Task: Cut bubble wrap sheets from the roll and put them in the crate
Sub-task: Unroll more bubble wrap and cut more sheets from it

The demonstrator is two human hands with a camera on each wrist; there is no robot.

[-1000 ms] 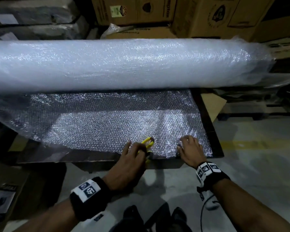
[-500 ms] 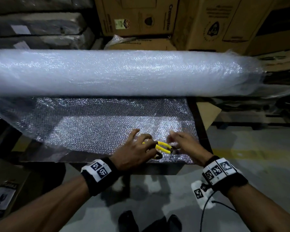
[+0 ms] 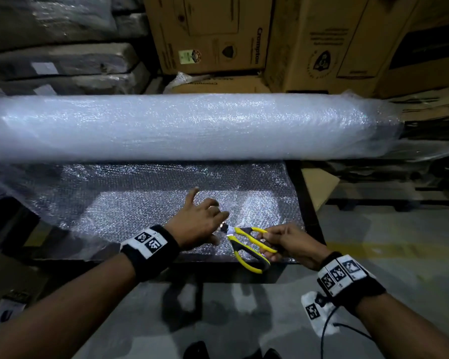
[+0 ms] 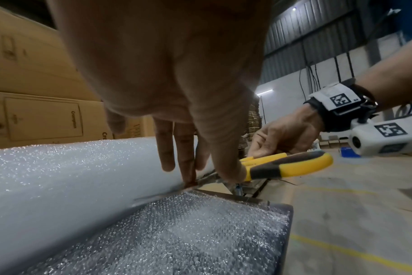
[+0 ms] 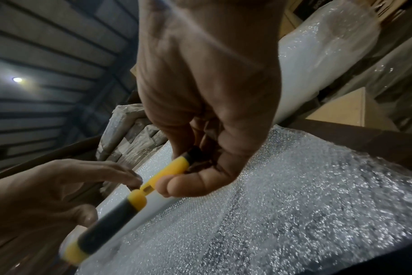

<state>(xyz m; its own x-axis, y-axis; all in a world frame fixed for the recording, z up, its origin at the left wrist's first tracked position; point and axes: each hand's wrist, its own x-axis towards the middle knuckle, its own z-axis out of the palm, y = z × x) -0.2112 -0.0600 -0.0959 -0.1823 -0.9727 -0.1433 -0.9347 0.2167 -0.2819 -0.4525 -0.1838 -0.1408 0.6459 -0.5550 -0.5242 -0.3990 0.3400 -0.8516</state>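
A thick white bubble wrap roll (image 3: 192, 125) lies across the back of a dark table (image 3: 309, 203). Its unrolled sheet (image 3: 140, 203) covers the tabletop toward me. Yellow-and-black scissors (image 3: 249, 244) hang over the sheet's front right part. My right hand (image 3: 267, 242) grips their handles, fingers curled round one loop (image 5: 167, 173). My left hand (image 3: 218, 224) pinches the blades near the pivot between thumb and fingers (image 4: 191, 182), index stretched forward. No crate can be made out in the head view.
Stacked cardboard boxes (image 3: 218, 35) and wrapped bundles (image 3: 62, 60) stand right behind the roll. A concrete floor with a yellow line (image 3: 399, 247) lies to the right. A small blue box (image 4: 348, 150) sits far off on the floor. A cable (image 3: 329, 330) hangs from my right wrist.
The scissors went from my left hand's grip to my right hand, which left the sheet's edge and took the handles. My left hand now holds only the blade end.
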